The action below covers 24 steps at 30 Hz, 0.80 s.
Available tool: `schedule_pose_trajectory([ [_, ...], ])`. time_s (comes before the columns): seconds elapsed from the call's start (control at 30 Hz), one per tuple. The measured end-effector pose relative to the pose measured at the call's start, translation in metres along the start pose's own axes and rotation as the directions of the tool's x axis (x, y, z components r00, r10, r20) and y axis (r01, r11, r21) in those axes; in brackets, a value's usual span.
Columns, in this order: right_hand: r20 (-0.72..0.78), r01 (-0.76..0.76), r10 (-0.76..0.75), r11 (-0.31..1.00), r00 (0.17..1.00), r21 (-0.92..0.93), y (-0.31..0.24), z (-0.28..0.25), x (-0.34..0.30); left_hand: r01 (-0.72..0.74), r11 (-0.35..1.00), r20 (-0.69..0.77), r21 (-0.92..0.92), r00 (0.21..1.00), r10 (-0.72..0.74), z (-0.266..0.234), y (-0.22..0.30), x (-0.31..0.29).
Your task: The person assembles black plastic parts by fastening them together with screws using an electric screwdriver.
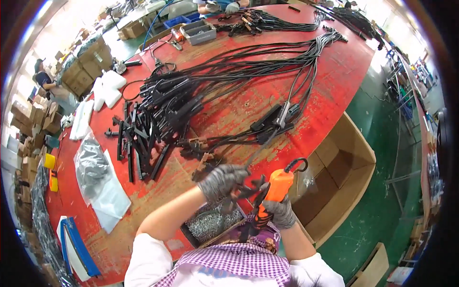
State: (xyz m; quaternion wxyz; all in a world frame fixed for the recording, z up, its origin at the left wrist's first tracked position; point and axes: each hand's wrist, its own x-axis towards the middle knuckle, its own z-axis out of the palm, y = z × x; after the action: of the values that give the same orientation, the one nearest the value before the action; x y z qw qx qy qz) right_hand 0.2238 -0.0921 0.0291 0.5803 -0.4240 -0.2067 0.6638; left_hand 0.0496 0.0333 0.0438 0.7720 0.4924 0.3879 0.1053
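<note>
My right hand (283,213), in a grey glove, is wrapped round an orange and black electric screwdriver (278,185). A cord and a hanging ring come out of its upper end, and its tip points down toward my lap. My left hand (221,182), also gloved, is closed on a black plastic part (248,190) with a cable; its exact shape is blurred and partly hidden by the fingers. Just below my hands sits a bin of small silver screws (210,225) at the table's near edge. Black bracket pieces (203,165) lie just beyond my left hand.
On the red table (334,91) lie a heap of black plastic bars (138,138), long bundles of black cables (248,60) and clear plastic bags (92,165). An open cardboard box (356,143) stands right of the table. Across the table, another person's gloved hands (232,7) show.
</note>
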Motion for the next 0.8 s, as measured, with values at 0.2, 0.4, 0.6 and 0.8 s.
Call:
schedule_pose_trajectory([
  [0.2,0.258,-0.03,-0.024,0.979,0.966,0.202,-0.017,-0.008,-0.014,-0.567,0.775,0.342,0.279,0.813,0.471,0.022,-0.045,0.041],
  [0.4,0.247,0.027,-0.056,0.992,0.967,0.12,-0.023,-0.013,-0.014,-0.023,1.0,-0.077,-0.003,0.997,0.023,0.038,0.009,0.132],
  [0.6,0.246,0.213,-0.204,0.977,0.948,-0.011,-0.006,-0.013,-0.022,0.061,0.147,-0.152,0.987,0.625,0.765,0.085,0.066,0.223],
  [0.8,0.264,0.18,-0.181,0.983,0.947,0.027,-0.011,-0.011,-0.032,0.175,0.328,-0.293,0.928,0.888,0.354,0.051,0.055,0.223],
])
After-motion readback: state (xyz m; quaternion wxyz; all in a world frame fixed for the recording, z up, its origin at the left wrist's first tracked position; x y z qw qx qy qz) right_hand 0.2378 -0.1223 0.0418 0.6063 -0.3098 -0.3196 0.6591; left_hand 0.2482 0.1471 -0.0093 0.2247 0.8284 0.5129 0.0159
